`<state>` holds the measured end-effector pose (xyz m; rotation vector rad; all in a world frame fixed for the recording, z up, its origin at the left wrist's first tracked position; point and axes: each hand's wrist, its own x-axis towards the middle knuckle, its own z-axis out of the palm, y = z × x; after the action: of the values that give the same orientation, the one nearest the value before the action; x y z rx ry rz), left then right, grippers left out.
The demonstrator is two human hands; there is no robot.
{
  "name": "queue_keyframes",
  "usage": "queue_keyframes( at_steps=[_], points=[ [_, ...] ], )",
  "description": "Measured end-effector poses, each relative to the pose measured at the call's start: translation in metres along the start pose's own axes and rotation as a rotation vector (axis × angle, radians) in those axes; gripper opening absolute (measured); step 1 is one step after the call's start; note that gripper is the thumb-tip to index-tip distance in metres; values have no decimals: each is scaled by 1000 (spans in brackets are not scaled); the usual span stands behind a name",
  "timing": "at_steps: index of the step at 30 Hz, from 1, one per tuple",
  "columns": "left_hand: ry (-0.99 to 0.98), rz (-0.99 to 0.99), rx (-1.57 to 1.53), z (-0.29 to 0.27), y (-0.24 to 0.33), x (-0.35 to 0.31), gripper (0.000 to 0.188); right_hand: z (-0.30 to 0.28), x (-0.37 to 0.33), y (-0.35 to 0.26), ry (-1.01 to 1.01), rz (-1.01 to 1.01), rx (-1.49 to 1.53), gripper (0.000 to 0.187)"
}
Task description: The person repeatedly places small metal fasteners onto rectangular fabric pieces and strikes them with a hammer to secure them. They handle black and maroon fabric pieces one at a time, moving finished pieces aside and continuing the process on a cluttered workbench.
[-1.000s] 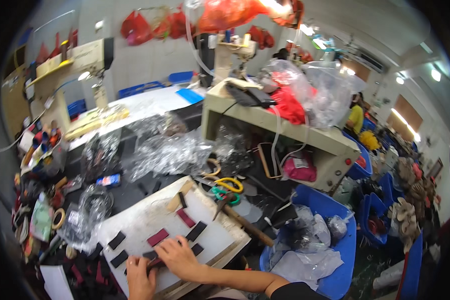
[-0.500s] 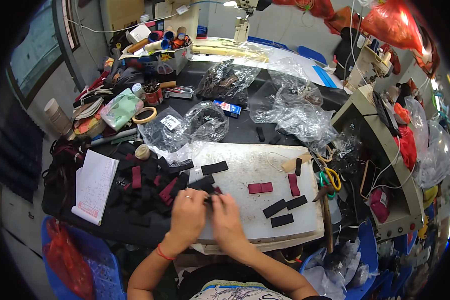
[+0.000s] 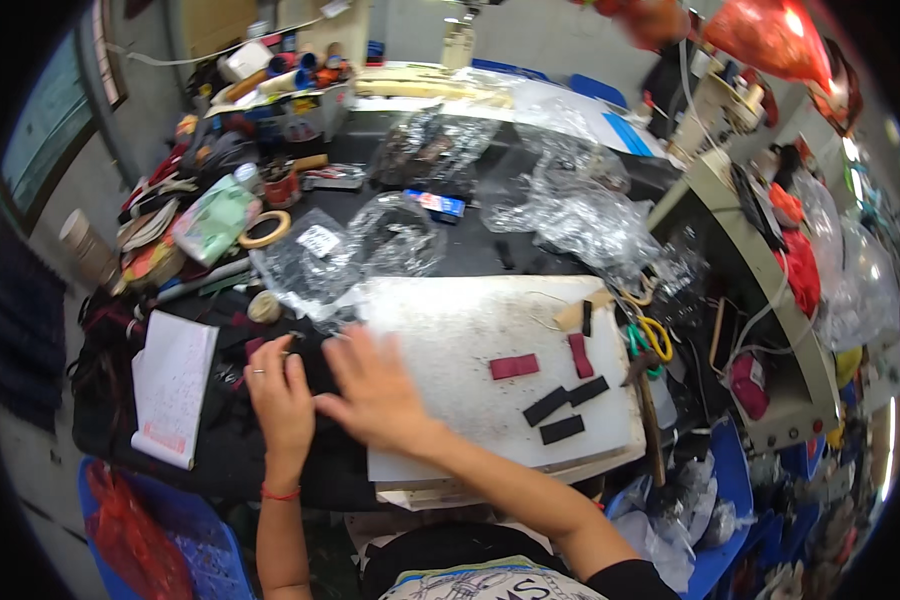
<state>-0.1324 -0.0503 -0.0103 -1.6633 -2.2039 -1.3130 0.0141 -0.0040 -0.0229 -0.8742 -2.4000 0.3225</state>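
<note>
My left hand (image 3: 282,398) is at the right part of a pile of black and maroon fabric strips. Its fingers are bent, with dark material at the fingertips; what they hold is hard to make out. Beside it, my right hand (image 3: 378,392) is spread and blurred by motion, over the left edge of a white board (image 3: 440,320), with nothing visible in its fingers. On the board's right half lie a folded maroon strip (image 3: 513,367), a second maroon strip (image 3: 579,356) and several black strips (image 3: 562,429).
An open notebook (image 3: 175,385) lies left of the pile. Clear plastic bags (image 3: 580,215), a tape roll (image 3: 266,229) and a blue box (image 3: 435,205) sit behind the board. Yellow-handled scissors (image 3: 656,340) and a hammer (image 3: 649,430) are along its right edge. Blue chairs (image 3: 205,540) stand below.
Both hands have moved left from the board's edge to the pile and come apart, the right one spreading. Black strips at the board's left side no longer show there. The view has shifted slightly.
</note>
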Motion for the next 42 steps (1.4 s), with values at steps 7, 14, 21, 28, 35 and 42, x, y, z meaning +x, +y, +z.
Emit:
queue_keyframes(
  at_steps=[7,14,21,28,35,42],
  points=[
    [-213,193,-146,8,75,18,23,-81,-66,34,125,161,-107,66],
    [-751,282,-411,100,157,1,15,-149,-151,59,0,353,-272,62],
    [-915,206,-301,65,119,15,16,-122,-144,52,-16,339,-205,59],
    [-702,231,-348,62,131,-3,24,-117,-122,32,120,302,-126,57],
    [-726,144,-374,64,117,7,20,-159,-134,126,266,530,-305,29],
    [-682,76,-234,4,77,-14,13,-164,-123,139,305,452,-164,26]
  ],
)
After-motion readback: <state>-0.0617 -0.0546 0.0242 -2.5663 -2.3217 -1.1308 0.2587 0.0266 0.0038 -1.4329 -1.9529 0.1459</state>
